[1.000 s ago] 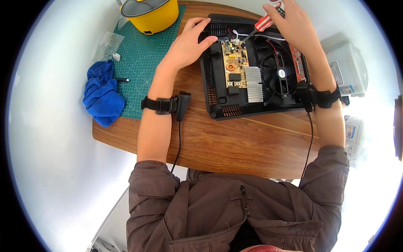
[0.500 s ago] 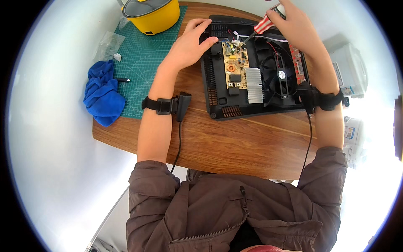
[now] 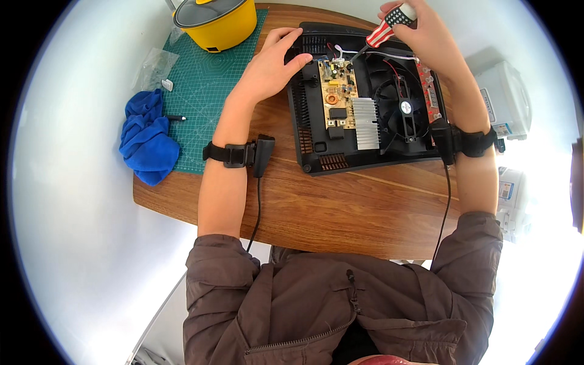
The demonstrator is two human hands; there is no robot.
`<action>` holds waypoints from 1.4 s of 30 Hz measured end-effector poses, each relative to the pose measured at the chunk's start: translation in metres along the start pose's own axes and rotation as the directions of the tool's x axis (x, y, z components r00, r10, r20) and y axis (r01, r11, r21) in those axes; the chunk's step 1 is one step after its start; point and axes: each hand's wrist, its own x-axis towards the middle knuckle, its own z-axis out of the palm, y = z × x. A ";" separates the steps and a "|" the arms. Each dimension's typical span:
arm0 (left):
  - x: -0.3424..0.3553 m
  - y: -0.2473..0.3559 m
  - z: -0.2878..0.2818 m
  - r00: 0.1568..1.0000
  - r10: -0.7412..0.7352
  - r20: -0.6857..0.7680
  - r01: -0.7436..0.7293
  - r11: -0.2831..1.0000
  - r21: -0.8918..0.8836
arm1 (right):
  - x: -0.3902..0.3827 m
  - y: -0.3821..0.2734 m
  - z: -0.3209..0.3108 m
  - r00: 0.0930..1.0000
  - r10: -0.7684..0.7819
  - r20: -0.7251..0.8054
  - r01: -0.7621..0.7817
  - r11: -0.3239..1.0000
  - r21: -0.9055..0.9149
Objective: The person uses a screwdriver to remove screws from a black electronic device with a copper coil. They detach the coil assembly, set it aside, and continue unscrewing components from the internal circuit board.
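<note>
An opened black appliance housing lies on the wooden table in front of me. Inside it sit a tan circuit board, a silver heat sink, a black fan and a red control board. My right hand grips a screwdriver by its flag-patterned handle. The screwdriver slants down to the left, its tip at the upper right corner of the circuit board. With thumb and fingers spread, my left hand rests on the housing's upper left edge.
At the left a green cutting mat carries a yellow pot with a lid. A blue cloth, a clear plastic bag and a small black pen-like piece lie near it. Clear plastic containers stand at the right.
The screwdriver handle has turned in my right hand, showing its starred side. The housing and mat appear shifted slightly left in view. My left hand keeps its place on the housing.
</note>
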 end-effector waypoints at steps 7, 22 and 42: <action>-0.003 -0.002 -0.002 1.000 -0.007 -0.002 0.007 1.000 0.019 | -0.005 -0.018 0.005 0.990 -0.101 -0.098 0.032 0.839 -0.543; -0.003 -0.001 -0.001 1.000 -0.030 0.005 0.030 1.000 0.003 | -0.007 -0.015 0.007 0.972 -0.056 -0.230 0.008 0.979 -0.205; 0.002 0.057 -0.026 0.949 0.190 -0.252 -0.188 0.982 0.033 | -0.030 -0.025 -0.009 0.898 0.209 -0.387 0.034 0.845 0.533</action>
